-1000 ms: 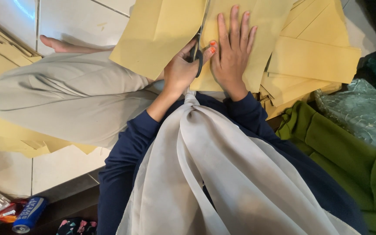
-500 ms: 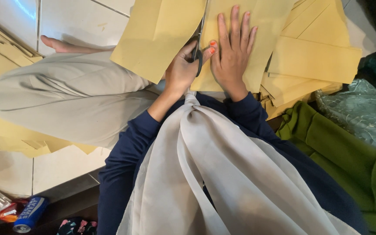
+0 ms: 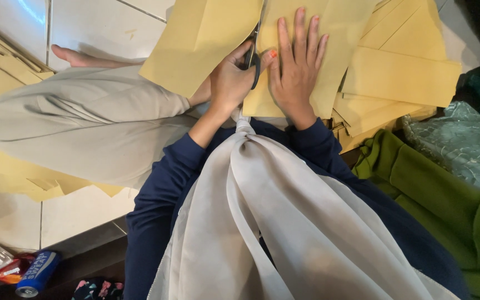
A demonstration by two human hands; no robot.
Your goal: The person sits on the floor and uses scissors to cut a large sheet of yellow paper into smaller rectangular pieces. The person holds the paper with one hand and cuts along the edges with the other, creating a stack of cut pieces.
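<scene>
The left hand (image 3: 230,78) is clenched around the dark handles of a pair of scissors (image 3: 254,62), its thumb through one loop, and the blades run away toward 12 o'clock, disappearing into the slit between two pieces of yellow paper. The large yellow sheet (image 3: 201,39) on the cut's left side lifts slightly and extends from the hand toward 10 and 11 o'clock, overhanging the knee of the beige trouser leg (image 3: 84,128). Just at 3 o'clock of the scissors, touching them at the thumb, the right hand (image 3: 295,66) lies flat and released, fingers spread and pointing to 12 o'clock, pressing down the other part of the sheet (image 3: 340,28), which spreads beneath the palm and on toward 1 o'clock. Beyond that hand, toward 3 o'clock, a loose stack of yellow pieces (image 3: 401,78) is layered at angles. Both forearms wear dark blue sleeves (image 3: 162,183), and a pale grey scarf (image 3: 284,222) hangs down from 6 o'clock. Green fabric (image 3: 445,205) lies at 4 o'clock, with a shiny teal cloth (image 3: 462,144) just above it. More yellow paper (image 3: 1,83) rests on the white tiled floor (image 3: 90,28) at 9 o'clock, and a blue can (image 3: 37,272) lies at 7 o'clock.
</scene>
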